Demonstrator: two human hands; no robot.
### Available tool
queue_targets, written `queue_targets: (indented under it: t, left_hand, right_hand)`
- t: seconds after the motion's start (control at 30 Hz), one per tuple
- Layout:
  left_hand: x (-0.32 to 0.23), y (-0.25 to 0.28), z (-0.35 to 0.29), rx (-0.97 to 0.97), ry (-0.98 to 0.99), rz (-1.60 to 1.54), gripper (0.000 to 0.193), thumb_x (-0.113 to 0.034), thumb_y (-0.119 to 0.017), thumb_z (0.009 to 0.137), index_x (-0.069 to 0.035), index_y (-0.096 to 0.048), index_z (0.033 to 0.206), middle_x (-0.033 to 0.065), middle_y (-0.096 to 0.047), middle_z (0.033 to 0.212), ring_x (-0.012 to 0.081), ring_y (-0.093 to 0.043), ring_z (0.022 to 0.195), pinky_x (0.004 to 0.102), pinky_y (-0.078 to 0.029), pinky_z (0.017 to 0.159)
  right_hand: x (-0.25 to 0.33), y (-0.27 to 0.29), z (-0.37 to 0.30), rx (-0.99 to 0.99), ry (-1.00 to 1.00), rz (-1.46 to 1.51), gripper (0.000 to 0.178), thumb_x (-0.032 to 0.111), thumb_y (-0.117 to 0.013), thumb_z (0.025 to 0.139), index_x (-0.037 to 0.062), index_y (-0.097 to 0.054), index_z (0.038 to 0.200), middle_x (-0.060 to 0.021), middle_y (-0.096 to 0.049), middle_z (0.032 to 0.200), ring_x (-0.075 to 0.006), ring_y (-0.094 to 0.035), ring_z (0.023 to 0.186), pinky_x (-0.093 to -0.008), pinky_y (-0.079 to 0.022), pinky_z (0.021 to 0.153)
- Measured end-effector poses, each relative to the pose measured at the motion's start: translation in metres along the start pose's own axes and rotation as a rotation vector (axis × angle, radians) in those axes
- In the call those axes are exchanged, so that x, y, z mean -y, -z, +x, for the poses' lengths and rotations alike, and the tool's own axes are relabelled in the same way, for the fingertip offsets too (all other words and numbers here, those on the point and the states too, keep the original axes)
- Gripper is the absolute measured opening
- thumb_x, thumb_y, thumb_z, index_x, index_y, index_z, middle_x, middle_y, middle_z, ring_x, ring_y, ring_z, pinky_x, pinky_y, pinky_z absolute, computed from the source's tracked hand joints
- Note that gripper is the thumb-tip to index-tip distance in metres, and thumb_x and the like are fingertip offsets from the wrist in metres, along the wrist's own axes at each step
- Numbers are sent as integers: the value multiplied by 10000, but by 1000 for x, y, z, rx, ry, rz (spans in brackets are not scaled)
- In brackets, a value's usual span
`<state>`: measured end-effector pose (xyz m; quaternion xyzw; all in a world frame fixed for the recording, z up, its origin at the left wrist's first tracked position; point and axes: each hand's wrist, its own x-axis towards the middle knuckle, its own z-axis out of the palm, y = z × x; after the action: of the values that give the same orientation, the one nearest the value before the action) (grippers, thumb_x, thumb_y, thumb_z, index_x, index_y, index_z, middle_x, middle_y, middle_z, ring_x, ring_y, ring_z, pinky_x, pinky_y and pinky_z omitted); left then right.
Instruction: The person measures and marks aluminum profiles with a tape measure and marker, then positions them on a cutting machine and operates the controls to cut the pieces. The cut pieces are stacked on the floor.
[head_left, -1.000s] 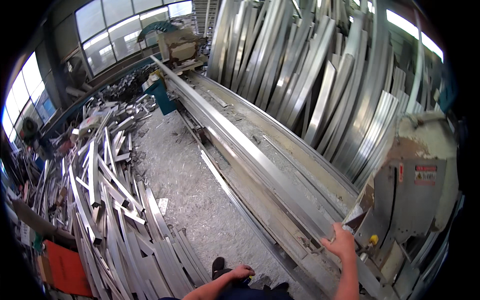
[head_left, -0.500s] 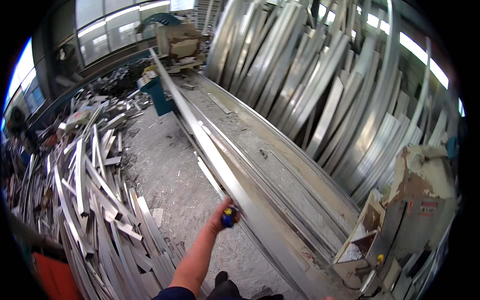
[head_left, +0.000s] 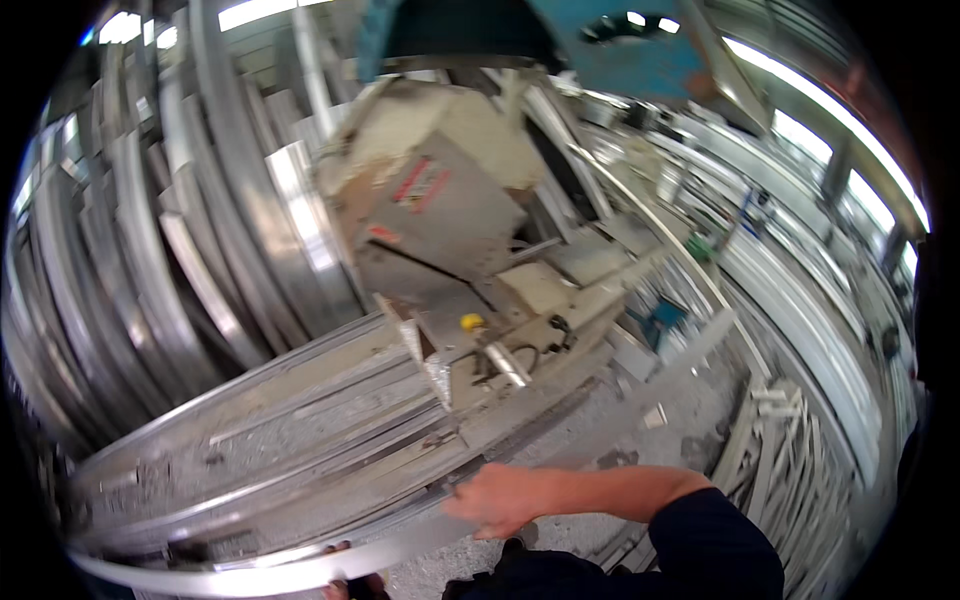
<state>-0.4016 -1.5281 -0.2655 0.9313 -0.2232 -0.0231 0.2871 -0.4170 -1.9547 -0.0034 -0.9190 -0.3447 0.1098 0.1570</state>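
A long, pale metal profile (head_left: 600,420) crosses in front of me, from the lower left up to the right; motion blurs it. My right hand (head_left: 500,500) is closed around its middle stretch, with the arm reaching in from the right. At the bottom edge, my left hand (head_left: 340,588) shows only in part, its fingertips over the profile's upper edge. Something dark sits by that hand, too blurred to name. Beyond the profile stands a worn, cream-coloured saw machine (head_left: 450,200) with a yellow-knobbed clamp (head_left: 500,358) on its bed.
A long metal bed (head_left: 290,430) runs left from the machine. Tall metal profiles (head_left: 130,250) lean behind it. A blue machine head (head_left: 630,50) hangs over the top. Cut profiles (head_left: 775,450) lie on the floor at right, with long stacked bars (head_left: 800,310) beyond.
My view has swung right toward the machine. My right hand has come into full view on the profile, while my left, which held a small blue and yellow thing, is now at the bottom edge.
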Motion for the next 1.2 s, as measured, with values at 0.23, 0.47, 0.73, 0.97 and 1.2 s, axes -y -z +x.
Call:
queue_targets:
  t: [0.23, 0.47, 0.73, 0.97, 1.2]
  left_hand:
    - [-200, 42, 139, -112, -46, -507, 338, -210, -638, 865, -4, -608, 1131, 164, -667, 910, 222, -647, 795, 396, -514, 687]
    - [-263, 98, 177, -151, -594, -662, 345, -225, -639, 865, -8, -602, 1130, 160, -660, 894, 216, -643, 760, 389, -515, 665]
    - [-348, 137, 198, -163, -1125, -878, 354, -241, -639, 864, -12, -594, 1130, 156, -653, 875, 209, -639, 719, 381, -516, 639]
    - [-458, 149, 172, -163, -1393, -1048, 362, -256, -639, 864, -15, -588, 1130, 152, -646, 859, 203, -636, 684, 374, -517, 617]
    - [-560, 137, 126, -296, -1380, -1153, 370, -270, -640, 864, -19, -582, 1129, 149, -639, 843, 197, -632, 649, 367, -517, 595]
  right_hand:
    - [-19, 83, -132, -22, -474, -156, 440, 322, -755, 701, 110, -525, 1010, -107, -626, 838, -338, -663, 800, -461, -518, 642]
    - [-44, 116, -258, -455, -862, -552, 404, 85, -689, 621, 128, -622, 1017, -97, -629, 909, -322, -613, 939, -457, -463, 880]
    - [68, 120, -168, -924, -605, -817, 481, 164, -784, 655, 158, -534, 1066, -64, -590, 1108, -267, -582, 1076, -500, -369, 1019]
    - [101, 152, -252, -1218, -648, -1045, 487, 160, -778, 591, 159, -519, 1003, -48, -591, 956, -295, -571, 928, -536, -325, 1029]
    - [61, 165, -328, -1445, -545, -1104, 549, 236, -824, 507, 169, -518, 958, -51, -534, 861, -300, -537, 911, -535, -287, 1048]
